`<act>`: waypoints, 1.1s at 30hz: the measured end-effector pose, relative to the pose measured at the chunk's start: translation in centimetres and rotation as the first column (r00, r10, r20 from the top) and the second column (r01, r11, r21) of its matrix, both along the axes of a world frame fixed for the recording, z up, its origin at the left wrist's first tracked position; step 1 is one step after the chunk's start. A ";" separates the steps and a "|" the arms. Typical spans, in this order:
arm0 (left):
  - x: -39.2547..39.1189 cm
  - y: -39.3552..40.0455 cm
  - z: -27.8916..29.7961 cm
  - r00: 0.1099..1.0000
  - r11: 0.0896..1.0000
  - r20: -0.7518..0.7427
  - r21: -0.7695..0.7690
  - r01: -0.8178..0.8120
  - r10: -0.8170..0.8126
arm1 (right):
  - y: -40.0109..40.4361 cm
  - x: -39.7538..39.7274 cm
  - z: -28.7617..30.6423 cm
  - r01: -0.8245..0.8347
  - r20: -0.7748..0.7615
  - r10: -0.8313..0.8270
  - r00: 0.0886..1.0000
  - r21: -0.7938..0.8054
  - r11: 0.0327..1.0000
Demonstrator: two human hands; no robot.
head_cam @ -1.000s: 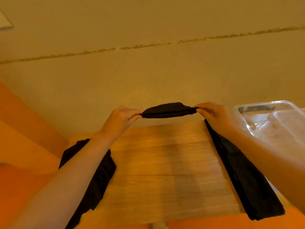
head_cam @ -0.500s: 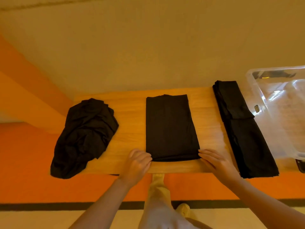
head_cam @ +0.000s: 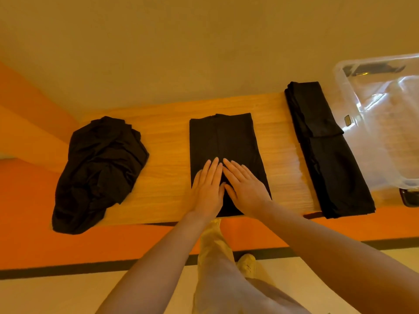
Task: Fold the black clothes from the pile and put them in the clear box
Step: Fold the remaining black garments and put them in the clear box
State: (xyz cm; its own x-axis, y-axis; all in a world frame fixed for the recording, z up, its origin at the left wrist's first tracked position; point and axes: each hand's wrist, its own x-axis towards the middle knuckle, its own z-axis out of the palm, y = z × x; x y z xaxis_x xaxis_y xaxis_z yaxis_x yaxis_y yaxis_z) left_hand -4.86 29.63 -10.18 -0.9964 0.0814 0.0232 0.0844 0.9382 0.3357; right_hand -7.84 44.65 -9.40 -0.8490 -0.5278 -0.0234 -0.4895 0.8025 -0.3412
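Two flat hands are pressing on the folded black garment lying at the centre of the frame on the wooden table. Its long axis is running from the near table edge toward the far edge, slightly narrower at the far end, with a seam line down its middle. The left hand and the right hand are resting side by side on the near half of it, fingers straight and together, pointing away from the person and gripping nothing; the bulk of the cloth is stretching out beyond the fingertips, while its near end is lying under the palms.

Half a second ago the hands were sitting at the two near corners of this garment, at the table edge; now they are lying on top of it, close together near the midline. The garment is keeping the same spot and direction.

At the left of the frame the crumpled black pile is hanging partly over the near table edge. At the right a long folded black piece is lying just beside the clear box, its long axis also running near to far.
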 end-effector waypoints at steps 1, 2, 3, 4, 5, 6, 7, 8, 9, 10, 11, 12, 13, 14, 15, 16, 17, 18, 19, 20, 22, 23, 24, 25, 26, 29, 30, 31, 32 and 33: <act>-0.1 -0.2 -0.9 0.999 0.998 0.040 -0.060 -0.001 0.003 | 0.1 -0.2 -0.7 0.004 0.012 -0.005 1.000 0.067 0.998; 0.2 -0.8 -1.7 0.998 0.994 0.061 -0.111 -0.001 0.007 | 0.8 -0.2 -1.4 0.020 0.005 -0.021 1.000 0.124 0.992; 0.6 -1.4 -2.1 0.998 0.989 0.068 -0.146 -0.002 0.012 | 1.7 0.0 -2.0 0.046 -0.008 -0.045 0.999 0.159 0.986; 0.9 -2.0 -2.4 0.997 0.986 0.070 -0.165 -0.006 0.018 | 2.7 0.1 -2.3 0.075 -0.016 -0.074 0.997 0.174 0.982; 1.2 -2.4 -2.5 0.997 0.985 0.073 -0.174 -0.011 0.024 | 3.5 0.2 -2.5 0.103 -0.006 -0.103 0.995 0.179 0.979; 1.4 -2.6 -2.6 0.996 0.984 0.079 -0.178 -0.019 0.034 | 4.0 0.4 -2.5 0.125 0.012 -0.129 0.992 0.180 0.976; 1.6 -2.7 -2.6 0.996 0.982 0.081 -0.184 -0.028 0.044 | 4.3 0.4 -2.4 0.142 0.020 -0.148 0.989 0.183 0.973; 1.7 -2.7 -2.6 0.995 0.981 0.081 -0.190 -0.034 0.050 | 4.3 0.4 -2.4 0.151 0.018 -0.157 0.987 0.187 0.971; 1.7 -2.7 -2.6 0.995 0.981 0.087 -0.193 -0.036 0.053 | 4.2 0.4 -2.4 0.154 0.015 -0.160 0.987 0.190 0.970; 1.8 -2.7 -2.6 0.994 0.980 0.099 -0.197 -0.036 0.056 | 4.1 0.5 -2.3 0.153 0.016 -0.159 0.987 0.191 0.969; 1.8 -2.6 -2.5 0.992 0.979 0.111 -0.202 -0.036 0.059 | 4.0 0.5 -2.3 0.152 0.021 -0.159 0.987 0.191 0.970; 1.9 -2.6 -2.4 0.991 0.979 0.120 -0.201 -0.036 0.061 | 4.0 0.5 -2.3 0.153 0.027 -0.160 0.987 0.189 0.970; 1.9 -2.4 -2.1 0.989 0.980 0.130 -0.195 -0.039 0.065 | 4.0 0.6 -2.3 0.158 0.031 -0.167 0.986 0.185 0.970; 1.9 -2.3 -1.9 0.988 0.983 0.138 -0.179 -0.049 0.074 | 3.9 0.8 -2.2 0.169 0.034 -0.177 0.984 0.178 0.969; 1.8 -2.1 -1.6 0.986 0.986 0.141 -0.154 -0.066 0.088 | 3.7 0.9 -2.0 0.181 0.036 -0.189 0.981 0.164 0.970; 1.4 -1.9 -1.2 0.986 0.989 0.131 -0.124 -0.084 0.100 | 3.2 0.8 -1.8 0.189 0.036 -0.196 0.980 0.143 0.972; 0.6 -1.7 -0.8 0.988 0.990 0.108 -0.098 -0.100 0.110 | 2.4 0.3 -1.5 0.190 0.033 -0.195 0.980 0.118 0.975; -0.7 -1.5 -0.4 0.990 0.991 0.081 -0.082 -0.110 0.117 | 1.5 -0.6 -1.2 0.187 0.027 -0.190 0.981 0.088 0.978; -2.4 -1.2 -0.2 0.991 0.991 0.065 -0.075 -0.114 0.119 | 0.4 -1.9 -1.0 0.182 0.018 -0.183 0.983 0.059 0.982; -4.3 -0.9 -0.1 0.992 0.992 0.060 -0.069 -0.110 0.114 | -0.6 -3.4 -0.9 0.177 0.013 -0.177 0.984 0.037 0.984; -7.7 -0.9 -0.4 0.992 0.993 0.086 -0.080 -0.082 0.089 | -1.7 -6.1 -1.1 0.168 0.027 -0.169 0.985 0.054 0.984; -8.8 -1.2 -0.8 0.992 0.992 0.102 -0.108 -0.062 0.074 | -1.5 -7.1 -1.5 0.166 0.036 -0.170 0.985 0.093 0.982; -9.3 -1.7 -1.3 0.992 0.989 0.113 -0.142 -0.047 0.063 | -1.0 -7.8 -1.9 0.172 0.037 -0.179 0.983 0.134 0.976; -9.5 -2.3 -1.8 0.991 0.985 0.120 -0.168 -0.044 0.065 | -0.2 -8.2 -2.3 0.189 0.035 -0.197 0.980 0.171 0.967; -9.4 -2.9 -2.1 0.989 0.981 0.125 -0.184 -0.061 0.085 | 0.5 -8.5 -2.5 0.209 0.034 -0.220 0.975 0.200 0.957; -9.1 -3.9 -2.1 0.977 0.972 0.142 -0.198 -0.128 0.158 | 1.0 -8.8 -2.5 0.243 0.026 -0.255 0.967 0.221 0.944; -9.2 -3.9 -2.0 0.974 0.971 0.155 -0.201 -0.133 0.165 | 0.8 -8.9 -2.5 0.246 0.029 -0.258 0.966 0.219 0.944; -9.2 -3.9 -1.8 0.971 0.968 0.168 -0.212 -0.134 0.171 | 0.6 -8.8 -2.4 0.253 0.036 -0.267 0.963 0.223 0.941; -9.3 -3.8 -1.6 0.968 0.965 0.172 -0.219 -0.143 0.182 | 0.3 -8.8 -2.4 0.266 0.039 -0.281 0.959 0.226 0.937; -9.5 -3.6 -1.3 0.968 0.965 0.161 -0.212 -0.155 0.190 | -0.1 -9.0 -2.3 0.276 0.034 -0.290 0.956 0.217 0.936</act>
